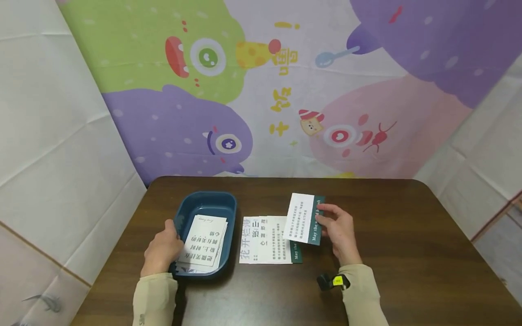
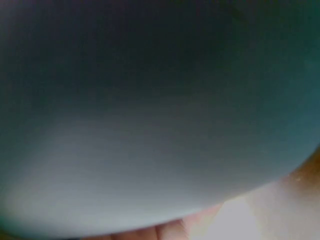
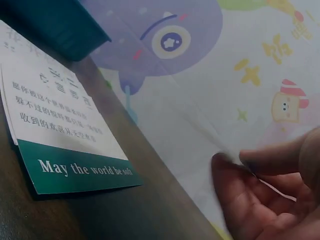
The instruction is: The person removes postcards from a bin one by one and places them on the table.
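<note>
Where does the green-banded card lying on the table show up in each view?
Head: green-banded card just right of centre, below the middle, partly covered by the held card.
Left wrist: not visible.
Right wrist: left side, green band lowest.
Landmark shared by head and right wrist: the star eye on the backdrop.

From the head, the tray (image 1: pixel 205 203) hid part of the left hand (image 1: pixel 163 246), and its top card (image 1: pixel 205 237) covered most of the lower cards (image 1: pixel 189 269). The held card (image 1: pixel 302 217) overlapped the card row (image 1: pixel 267 240), while the right hand (image 1: pixel 338 228) masked some lettering; the smallest print was too fine to read. Both sleeves (image 1: pixel 360 290) ran off the bottom edge. The left wrist view was mostly a blurred surface, fingers cropped below; the right wrist view cut off the tray, row and right hand.
</note>
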Tool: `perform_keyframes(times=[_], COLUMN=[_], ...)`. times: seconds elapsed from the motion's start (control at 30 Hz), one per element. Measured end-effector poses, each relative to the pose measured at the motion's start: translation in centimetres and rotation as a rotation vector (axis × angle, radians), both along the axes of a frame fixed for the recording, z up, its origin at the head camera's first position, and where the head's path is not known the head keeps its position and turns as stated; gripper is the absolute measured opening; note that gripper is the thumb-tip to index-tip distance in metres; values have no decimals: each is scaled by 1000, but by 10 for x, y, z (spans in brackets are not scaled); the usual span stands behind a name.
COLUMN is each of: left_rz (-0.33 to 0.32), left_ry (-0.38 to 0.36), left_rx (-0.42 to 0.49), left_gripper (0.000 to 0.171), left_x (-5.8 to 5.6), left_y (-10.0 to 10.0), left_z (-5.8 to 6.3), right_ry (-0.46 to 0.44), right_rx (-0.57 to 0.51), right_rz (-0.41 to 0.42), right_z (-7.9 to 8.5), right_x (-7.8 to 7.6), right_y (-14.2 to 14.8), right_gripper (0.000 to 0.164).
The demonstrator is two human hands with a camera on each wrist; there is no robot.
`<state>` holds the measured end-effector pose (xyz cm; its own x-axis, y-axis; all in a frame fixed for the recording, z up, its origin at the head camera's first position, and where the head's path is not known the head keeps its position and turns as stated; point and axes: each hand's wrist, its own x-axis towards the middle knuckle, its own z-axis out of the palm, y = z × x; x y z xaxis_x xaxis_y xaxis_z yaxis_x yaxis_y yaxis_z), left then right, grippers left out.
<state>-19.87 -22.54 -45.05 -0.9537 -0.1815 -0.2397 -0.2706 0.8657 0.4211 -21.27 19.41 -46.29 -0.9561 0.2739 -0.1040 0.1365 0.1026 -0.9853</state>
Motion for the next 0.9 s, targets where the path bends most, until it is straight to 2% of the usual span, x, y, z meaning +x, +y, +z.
perform_keyframes(times=[0.2,0.33,0.63,0.9], left_rz=[4,3,7,11], left_ry=[1,2,6,1], left_rx=[-1,-1,2,5], left_gripper=[45,46,45,45], left_x=[1,0,-1,-1], left_y=[1,0,-1,-1], left_z=[2,1,-3,-3], right_ry=[-73,-104,-139,-168], right_rx=[67,105,110,148], right_rz=[175,244,243,247], right_z=[-3,-8,-21,-27], right_x=[1,-1,-4,-4], right_y=[-4,-7,-9,-5], right_gripper=[24,22,23,23])
